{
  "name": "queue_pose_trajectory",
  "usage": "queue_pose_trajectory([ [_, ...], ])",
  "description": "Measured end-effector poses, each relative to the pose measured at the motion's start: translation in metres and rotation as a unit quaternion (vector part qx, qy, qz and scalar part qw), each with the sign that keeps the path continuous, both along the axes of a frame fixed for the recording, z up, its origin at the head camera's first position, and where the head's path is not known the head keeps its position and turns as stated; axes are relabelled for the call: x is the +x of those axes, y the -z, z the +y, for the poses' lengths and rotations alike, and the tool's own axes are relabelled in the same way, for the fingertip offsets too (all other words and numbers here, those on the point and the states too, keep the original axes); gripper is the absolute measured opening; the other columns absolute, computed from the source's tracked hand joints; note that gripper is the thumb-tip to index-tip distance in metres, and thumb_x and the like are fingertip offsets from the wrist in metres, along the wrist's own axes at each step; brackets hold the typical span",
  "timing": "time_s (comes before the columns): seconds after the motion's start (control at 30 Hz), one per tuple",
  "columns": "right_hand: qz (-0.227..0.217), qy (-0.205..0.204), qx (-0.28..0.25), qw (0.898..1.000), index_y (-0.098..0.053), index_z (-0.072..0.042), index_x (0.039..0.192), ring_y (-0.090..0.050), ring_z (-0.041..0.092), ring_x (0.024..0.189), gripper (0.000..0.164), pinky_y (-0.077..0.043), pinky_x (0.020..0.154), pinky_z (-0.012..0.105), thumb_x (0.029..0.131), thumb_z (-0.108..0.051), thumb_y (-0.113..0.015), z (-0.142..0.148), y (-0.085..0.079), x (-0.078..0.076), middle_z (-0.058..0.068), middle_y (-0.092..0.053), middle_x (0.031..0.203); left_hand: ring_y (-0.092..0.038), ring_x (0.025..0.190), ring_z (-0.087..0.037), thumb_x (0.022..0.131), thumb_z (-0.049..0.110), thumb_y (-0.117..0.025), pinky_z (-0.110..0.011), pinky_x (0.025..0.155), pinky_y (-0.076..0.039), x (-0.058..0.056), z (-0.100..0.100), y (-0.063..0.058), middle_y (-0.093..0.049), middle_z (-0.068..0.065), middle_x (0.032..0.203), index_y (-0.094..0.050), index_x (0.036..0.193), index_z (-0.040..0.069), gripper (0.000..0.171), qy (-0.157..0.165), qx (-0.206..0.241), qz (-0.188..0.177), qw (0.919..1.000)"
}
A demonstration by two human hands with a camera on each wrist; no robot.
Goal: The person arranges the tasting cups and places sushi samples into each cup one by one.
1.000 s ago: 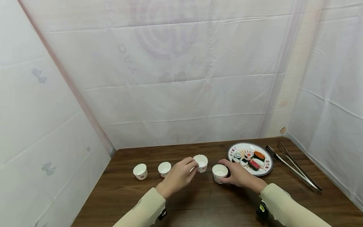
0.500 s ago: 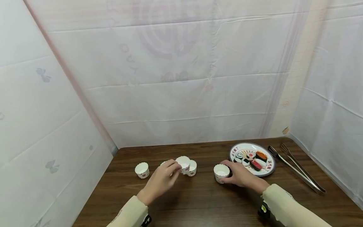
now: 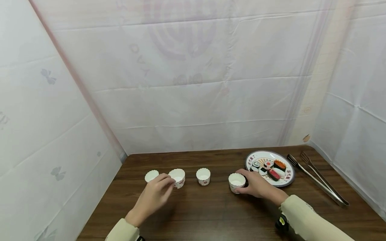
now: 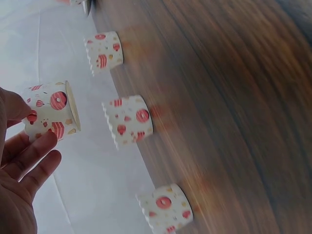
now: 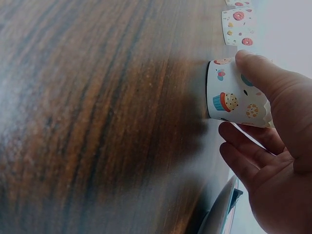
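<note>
While your left hand (image 3: 153, 194) pinches a paper cup (image 3: 179, 180) between thumb and fingers, it holds that cup upright and lifted clear of the table (image 3: 208, 214), as the left wrist view shows. Your right hand (image 3: 255, 184) grips the right-hand cup (image 3: 236, 184) from its outer side, thumb and fingers on its wall; that one is upright too and appears to rest on the table. Farther out, three more cups stand spaced apart in a row: the leftmost cup (image 3: 151, 175), partly behind your left hand, the middle cup (image 4: 128, 121), plain in the left wrist view but covered in the head view, and the next cup (image 3: 203, 176), between your two hands. So, as far as you can judge, most of the cups are set out; what seems unfinished is the lifted one, not yet down, and the right-hand one, not yet released. All visible cups whose insides you can see hold nothing. Beyond your right hand, the sushi pieces (image 3: 273, 174) sit together on the plate (image 3: 261, 155), and the metal tongs (image 3: 337, 200) lie unused beside it.
</note>
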State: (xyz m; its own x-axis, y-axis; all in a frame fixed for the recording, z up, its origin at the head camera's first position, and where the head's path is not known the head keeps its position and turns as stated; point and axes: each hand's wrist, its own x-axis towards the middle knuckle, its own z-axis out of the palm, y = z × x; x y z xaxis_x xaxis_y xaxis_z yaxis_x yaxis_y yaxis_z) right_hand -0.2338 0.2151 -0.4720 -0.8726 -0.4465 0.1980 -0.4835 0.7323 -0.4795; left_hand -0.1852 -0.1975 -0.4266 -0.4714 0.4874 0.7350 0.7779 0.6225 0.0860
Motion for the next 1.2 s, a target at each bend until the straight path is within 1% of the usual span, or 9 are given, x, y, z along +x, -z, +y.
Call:
queue_pose_trajectory([
  [0.17,0.002,-0.003,-0.001,1.000,-0.063,-0.014,0.127,-0.062,0.009,0.089,0.061,-0.051,0.074,0.032,0.082,-0.047,-0.085,0.000,-0.001,0.001,-0.004,-0.068,0.105,-0.064,0.078,-0.009,0.071,-0.011,-0.082,-0.017,0.069,-0.051,0.008,-0.018,0.000,-0.067,0.002,0.093,-0.077,0.089,0.007,0.026,-0.002,0.015,0.004,0.9999],
  [0.27,0.007,-0.005,-0.002,1.000,-0.063,-0.013,0.127,-0.063,0.009,0.088,0.060,-0.051,0.074,0.031,0.082,-0.046,-0.086,0.000,-0.001,0.001,-0.004,-0.069,0.105,-0.065,0.077,-0.010,0.069,-0.013,-0.082,-0.016,0.069,-0.051,0.012,-0.028,0.003,-0.067,0.002,0.092,-0.077,0.089,0.007,0.029,-0.005,0.024,0.004,0.9997],
  [0.43,0.013,-0.009,0.001,1.000,-0.063,-0.013,0.127,-0.063,0.008,0.087,0.060,-0.051,0.073,0.031,0.082,-0.045,-0.086,0.000,-0.001,0.000,-0.004,-0.069,0.104,-0.065,0.074,-0.009,0.065,-0.016,-0.082,-0.014,0.067,-0.051,0.018,-0.044,0.009,-0.068,0.004,0.092,-0.078,0.088,0.007,0.033,-0.023,0.034,0.011,0.9991],
  [0.57,0.015,-0.013,-0.001,1.000,-0.063,-0.012,0.127,-0.063,0.008,0.087,0.060,-0.051,0.073,0.030,0.083,-0.045,-0.086,0.000,-0.001,0.000,-0.004,-0.069,0.104,-0.065,0.073,-0.009,0.063,-0.017,-0.083,-0.013,0.066,-0.050,0.023,-0.054,0.012,-0.068,0.005,0.092,-0.078,0.087,0.006,0.034,-0.039,0.035,0.009,0.9986],
  [0.77,0.015,-0.013,-0.002,1.000,-0.063,-0.012,0.127,-0.063,0.007,0.086,0.059,-0.051,0.072,0.030,0.083,-0.045,-0.085,0.001,-0.002,0.000,-0.005,-0.069,0.104,-0.065,0.071,-0.009,0.062,-0.016,-0.083,-0.012,0.065,-0.049,0.032,-0.068,0.016,-0.068,0.005,0.089,-0.078,0.085,0.006,0.032,-0.053,0.033,0.002,0.9980],
  [0.87,0.011,-0.014,-0.005,1.000,-0.063,-0.012,0.127,-0.063,0.007,0.086,0.059,-0.051,0.072,0.030,0.083,-0.044,-0.085,0.001,-0.002,0.000,-0.004,-0.069,0.103,-0.066,0.073,-0.008,0.061,-0.015,-0.084,-0.012,0.067,-0.050,0.036,-0.074,0.019,-0.068,0.006,0.088,-0.078,0.083,0.007,0.032,-0.066,0.027,-0.001,0.9974],
  [1.07,0.010,-0.014,-0.004,1.000,-0.063,-0.012,0.127,-0.062,0.007,0.085,0.058,-0.051,0.072,0.030,0.083,-0.043,-0.086,0.000,-0.003,0.000,-0.005,-0.069,0.103,-0.066,0.076,-0.006,0.059,-0.016,-0.087,-0.010,0.069,-0.050,0.045,-0.084,0.025,-0.068,0.007,0.088,-0.078,0.083,0.007,0.035,-0.094,0.019,-0.023,0.9951],
  [1.2,0.011,-0.013,-0.002,1.000,-0.063,-0.011,0.127,-0.062,0.006,0.085,0.058,-0.051,0.071,0.029,0.083,-0.042,-0.086,0.000,-0.003,0.000,-0.005,-0.069,0.102,-0.067,0.077,-0.007,0.057,-0.017,-0.088,-0.009,0.070,-0.050,0.050,-0.089,0.029,-0.069,0.006,0.089,-0.078,0.082,0.008,0.037,-0.103,0.018,-0.032,0.9940],
])
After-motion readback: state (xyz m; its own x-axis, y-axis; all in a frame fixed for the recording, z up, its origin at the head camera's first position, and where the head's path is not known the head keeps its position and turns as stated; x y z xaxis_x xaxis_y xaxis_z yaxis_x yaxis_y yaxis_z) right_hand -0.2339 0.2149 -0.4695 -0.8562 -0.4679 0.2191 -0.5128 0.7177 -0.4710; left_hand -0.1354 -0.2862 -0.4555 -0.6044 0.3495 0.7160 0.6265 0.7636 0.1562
